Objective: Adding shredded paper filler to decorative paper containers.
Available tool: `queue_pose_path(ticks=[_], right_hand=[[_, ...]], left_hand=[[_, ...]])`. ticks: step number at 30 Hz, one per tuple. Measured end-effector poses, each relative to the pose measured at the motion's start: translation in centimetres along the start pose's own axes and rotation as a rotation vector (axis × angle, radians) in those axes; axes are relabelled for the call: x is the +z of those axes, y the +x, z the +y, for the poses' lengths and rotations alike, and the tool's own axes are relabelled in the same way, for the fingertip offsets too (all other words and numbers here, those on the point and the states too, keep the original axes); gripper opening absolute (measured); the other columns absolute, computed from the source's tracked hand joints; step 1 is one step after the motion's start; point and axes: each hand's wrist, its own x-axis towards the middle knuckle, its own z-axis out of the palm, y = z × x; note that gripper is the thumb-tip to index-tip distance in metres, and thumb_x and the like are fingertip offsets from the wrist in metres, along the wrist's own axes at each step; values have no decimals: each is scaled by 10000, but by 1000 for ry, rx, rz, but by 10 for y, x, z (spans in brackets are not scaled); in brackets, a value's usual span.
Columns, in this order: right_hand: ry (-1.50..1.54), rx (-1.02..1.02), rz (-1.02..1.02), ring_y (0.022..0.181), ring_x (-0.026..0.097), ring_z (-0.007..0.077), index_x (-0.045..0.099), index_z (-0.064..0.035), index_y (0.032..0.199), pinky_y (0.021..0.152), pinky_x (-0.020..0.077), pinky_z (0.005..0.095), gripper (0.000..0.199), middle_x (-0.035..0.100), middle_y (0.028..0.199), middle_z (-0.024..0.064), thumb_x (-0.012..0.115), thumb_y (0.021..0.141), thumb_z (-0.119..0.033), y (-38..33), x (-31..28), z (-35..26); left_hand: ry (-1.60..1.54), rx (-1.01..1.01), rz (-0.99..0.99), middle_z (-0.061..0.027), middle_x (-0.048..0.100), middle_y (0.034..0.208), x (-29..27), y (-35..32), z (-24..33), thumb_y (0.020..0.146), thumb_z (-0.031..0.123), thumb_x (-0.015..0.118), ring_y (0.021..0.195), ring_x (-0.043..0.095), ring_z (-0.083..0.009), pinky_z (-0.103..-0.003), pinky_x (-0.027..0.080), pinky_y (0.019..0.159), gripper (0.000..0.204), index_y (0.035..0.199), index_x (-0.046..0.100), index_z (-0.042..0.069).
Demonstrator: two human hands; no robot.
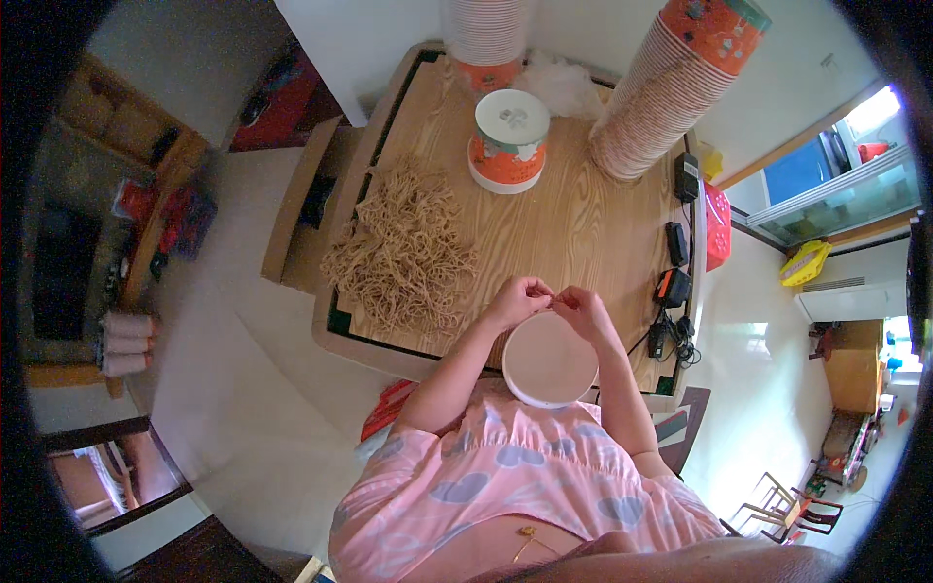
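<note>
Near the front edge of the table, a round white paper tub stands close against my body, its pale circular face turned up. Over its far rim my left hand and my right hand meet, thumbs and fingertips pinched together. Whatever lies between the fingertips is too small to make out. To the left of my hands spreads a loose heap of tan cords. Farther back sits an orange, green and white paper tub with a white rim at its base and small pale bits on its top.
A tall leaning stack of paper tubs stands at the back right, another stack at the back. Between them lies a clear plastic bag. Black adapters and cables line the right edge. An open cardboard box adjoins the left side.
</note>
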Motion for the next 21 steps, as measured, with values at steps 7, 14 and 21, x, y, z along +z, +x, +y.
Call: queue_pose_path(ticks=[7,14,21], right_hand=[[-77,13,-4,623,521,85,586,-6,787,571,442,260,155,592,668,48,633,757,-150,1,-3,3],[209,-11,9,642,520,78,545,-6,825,574,429,220,120,583,708,26,634,748,-35,11,4,-11],[189,-33,42,632,522,83,550,-9,793,569,430,222,83,580,689,25,623,756,-19,8,4,-11]], left_hand=[[152,14,8,-42,633,787,-10,2,6,760,45,617,718,588,-104,-251,482,689,84,842,630,29],[-110,41,3,-39,627,871,-9,0,17,745,-5,616,806,588,-105,-249,473,752,216,957,593,28],[-201,40,-17,-52,635,823,-8,2,7,757,18,621,759,593,-104,-238,483,704,134,889,618,-2]])
